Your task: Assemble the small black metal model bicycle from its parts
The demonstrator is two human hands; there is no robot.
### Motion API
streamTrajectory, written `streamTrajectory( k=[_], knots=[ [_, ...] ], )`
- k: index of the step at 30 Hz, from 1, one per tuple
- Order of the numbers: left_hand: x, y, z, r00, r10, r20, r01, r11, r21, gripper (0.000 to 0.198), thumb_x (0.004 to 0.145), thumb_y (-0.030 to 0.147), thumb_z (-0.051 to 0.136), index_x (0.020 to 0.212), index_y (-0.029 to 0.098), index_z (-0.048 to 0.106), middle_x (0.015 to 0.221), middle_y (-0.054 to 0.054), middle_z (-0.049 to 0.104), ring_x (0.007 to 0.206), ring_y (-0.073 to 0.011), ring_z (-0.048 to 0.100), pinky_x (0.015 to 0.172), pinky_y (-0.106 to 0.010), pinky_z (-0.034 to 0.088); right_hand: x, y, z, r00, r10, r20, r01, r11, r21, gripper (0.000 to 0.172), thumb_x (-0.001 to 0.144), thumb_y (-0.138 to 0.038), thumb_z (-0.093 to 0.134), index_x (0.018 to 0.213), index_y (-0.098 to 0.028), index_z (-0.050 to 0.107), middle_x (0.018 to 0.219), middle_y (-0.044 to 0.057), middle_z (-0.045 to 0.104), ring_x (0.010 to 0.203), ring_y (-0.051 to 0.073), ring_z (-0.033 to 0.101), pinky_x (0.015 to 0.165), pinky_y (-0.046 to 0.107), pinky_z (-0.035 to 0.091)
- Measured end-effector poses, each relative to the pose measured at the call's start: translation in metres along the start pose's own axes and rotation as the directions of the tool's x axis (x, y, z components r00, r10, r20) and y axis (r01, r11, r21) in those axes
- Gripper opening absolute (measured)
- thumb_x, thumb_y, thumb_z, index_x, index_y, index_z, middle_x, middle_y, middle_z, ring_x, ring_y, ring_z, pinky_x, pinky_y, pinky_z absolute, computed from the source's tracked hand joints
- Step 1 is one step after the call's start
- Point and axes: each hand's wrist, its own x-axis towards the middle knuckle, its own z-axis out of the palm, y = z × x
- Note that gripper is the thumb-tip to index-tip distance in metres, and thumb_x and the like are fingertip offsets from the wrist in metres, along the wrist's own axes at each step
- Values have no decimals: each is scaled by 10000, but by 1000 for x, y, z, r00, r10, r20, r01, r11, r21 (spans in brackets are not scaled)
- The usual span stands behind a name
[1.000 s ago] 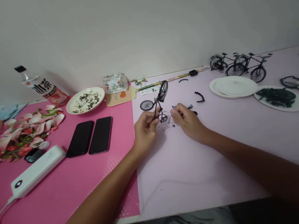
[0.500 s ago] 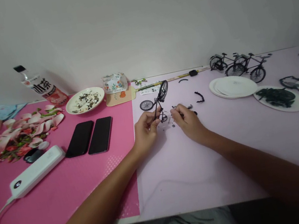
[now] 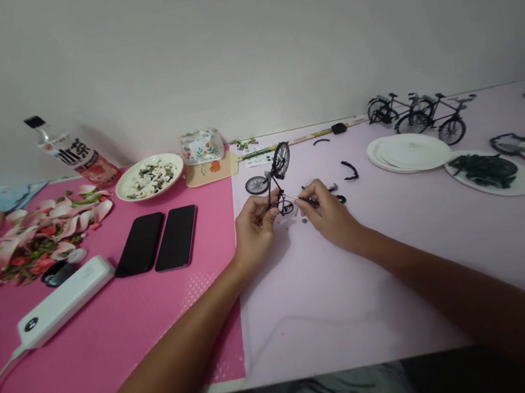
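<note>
My left hand (image 3: 256, 228) is closed on a small black model bicycle frame (image 3: 271, 189) with a spoked wheel (image 3: 281, 160) raised at its top. Between thumb and fingers, my right hand (image 3: 325, 214) pinches a thin screwdriver (image 3: 311, 201), its metal shaft pointing left and its tip against the lower part of the frame. A loose-looking spoked wheel (image 3: 257, 185) shows just behind the frame; I cannot tell whether it is attached. Tiny pieces lie on the table below the hands. Black curved parts (image 3: 350, 170) rest beyond my right hand.
Assembled model bicycles (image 3: 438, 118) stand at the back right, near white plates (image 3: 414, 151) and a plate of dark green parts (image 3: 488, 173). Two phones (image 3: 176, 237), a power bank (image 3: 66, 301), a bowl (image 3: 150, 176), a bottle (image 3: 77, 154) and petals (image 3: 40, 235) occupy the left.
The model bicycle has tilted slightly, its raised wheel leaning a little left. My right hand has shifted slightly left along the screwdriver, its fingers regripping.
</note>
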Motion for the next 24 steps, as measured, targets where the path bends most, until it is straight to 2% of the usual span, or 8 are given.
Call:
streamTrajectory(
  k=[4, 9, 12, 15, 20, 24],
  knots=[
    [-1, -1, 1, 1000, 19, 5, -19, 1000, -4, 363, 923, 516, 790, 966, 213, 594, 1363, -212, 746, 1393, -339, 655, 1165, -532, 521, -1, -2, -1, 1000, -5, -16, 5, 1000, 1, 201, 1037, -448, 565, 1024, -262, 492, 965, 43, 645, 868, 214, 631, 785, 367, 495],
    [-2, 0, 3, 1000, 8, 14, -8, 1000, 21, 337, 929, 486, 788, 996, 207, 613, 1382, -211, 737, 1376, -333, 668, 1155, -522, 532, -2, 0, 1, 998, 56, 0, -56, 993, 108, 229, 1107, -487, 398, 1123, -270, 469, 764, -38, 497, 652, 172, 496, 671, 337, 441],
    [-2, 0, 2, 1000, 0, 23, 0, 1000, 20, 328, 929, 473, 791, 999, 206, 614, 1388, -210, 734, 1376, -334, 668, 1168, -531, 520, -2, -2, 4, 999, 43, -14, -40, 988, 146, 197, 1096, -463, 429, 1143, -273, 450, 709, -69, 438, 595, 164, 448, 629, 329, 405],
    [-2, -2, 2, 1000, -1, 18, 1, 1000, 16, 321, 933, 472, 787, 980, 211, 607, 1385, -201, 738, 1386, -328, 660, 1181, -521, 510, -3, -6, 5, 1000, 11, -27, -8, 992, 128, 175, 1073, -421, 476, 1160, -276, 432, 695, -72, 451, 601, 173, 477, 619, 331, 386],
    [-1, -3, 2, 1000, -6, 18, 6, 1000, -4, 330, 927, 477, 793, 983, 208, 611, 1395, -208, 731, 1374, -329, 671, 1172, -521, 520, -3, -8, 6, 997, -17, -73, 25, 994, 110, 195, 1037, -347, 523, 1196, -274, 435, 790, -36, 518, 698, 186, 551, 670, 339, 446],
    [-1, 0, 2, 999, -28, 15, 28, 999, -21, 321, 920, 456, 801, 990, 200, 620, 1401, -222, 724, 1382, -345, 662, 1166, -544, 523, -4, -4, 6, 995, -45, -85, 53, 994, 95, 216, 1017, -346, 560, 1191, -272, 456, 853, -16, 515, 774, 193, 561, 710, 340, 470]
  ],
)
